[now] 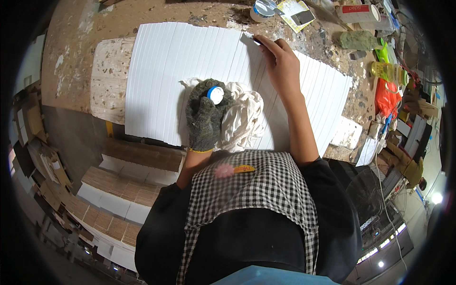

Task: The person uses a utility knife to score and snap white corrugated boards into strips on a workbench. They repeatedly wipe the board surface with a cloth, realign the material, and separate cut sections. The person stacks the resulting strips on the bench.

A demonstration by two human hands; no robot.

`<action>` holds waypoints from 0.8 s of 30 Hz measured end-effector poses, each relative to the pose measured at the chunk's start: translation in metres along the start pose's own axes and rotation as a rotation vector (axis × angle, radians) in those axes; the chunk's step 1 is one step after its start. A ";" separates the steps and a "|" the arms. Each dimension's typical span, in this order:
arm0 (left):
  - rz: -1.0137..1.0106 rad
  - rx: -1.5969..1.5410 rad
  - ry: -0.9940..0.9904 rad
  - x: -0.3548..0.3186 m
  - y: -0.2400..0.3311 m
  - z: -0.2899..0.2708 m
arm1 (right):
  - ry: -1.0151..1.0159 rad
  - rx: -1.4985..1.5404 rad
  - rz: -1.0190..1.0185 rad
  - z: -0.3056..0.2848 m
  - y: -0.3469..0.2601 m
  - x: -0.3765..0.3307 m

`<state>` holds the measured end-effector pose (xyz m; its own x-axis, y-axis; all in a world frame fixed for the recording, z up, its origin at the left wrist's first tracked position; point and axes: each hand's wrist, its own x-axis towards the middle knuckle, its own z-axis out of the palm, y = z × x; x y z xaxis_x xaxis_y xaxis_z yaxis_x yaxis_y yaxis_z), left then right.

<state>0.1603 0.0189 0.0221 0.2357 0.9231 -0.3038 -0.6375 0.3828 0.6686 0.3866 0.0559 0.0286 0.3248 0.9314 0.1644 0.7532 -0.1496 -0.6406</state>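
Note:
White panels (161, 76) lie overlapped in a row of narrow strips across the bench. My left hand (204, 118), in a dark knitted glove, is wrapped round a small blue-rimmed tub (216, 95) with white stuff in it. Beside that glove a crumpled white cloth (244, 118) rests on the panels. My bare right hand (283, 64) reaches to the far edge of the row. Its fingers pinch a small, thin dark tool (257, 42), mostly hidden by them; its exact kind does not show.
Along the bench's far right stand a white cup-like container (358, 14), a greenish bottle (356, 41) and a yellow bottle (384, 71) near a red bag (387, 97). A clear tub (261, 10) sits at the back. Stacked boards (118, 185) fill the lower left.

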 end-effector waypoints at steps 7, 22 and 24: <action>-0.024 -0.011 0.016 0.003 -0.001 -0.002 | -0.019 -0.081 -0.001 0.006 -0.001 0.001; 0.004 -0.055 -0.072 0.003 -0.004 -0.007 | -0.001 -0.116 0.002 0.001 -0.005 0.002; -0.013 -0.056 -0.020 0.003 -0.003 -0.006 | 0.004 -0.136 -0.024 0.003 -0.005 0.005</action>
<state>0.1589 0.0199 0.0155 0.2588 0.9187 -0.2984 -0.6743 0.3930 0.6251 0.3824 0.0623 0.0303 0.3080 0.9340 0.1812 0.8312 -0.1715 -0.5288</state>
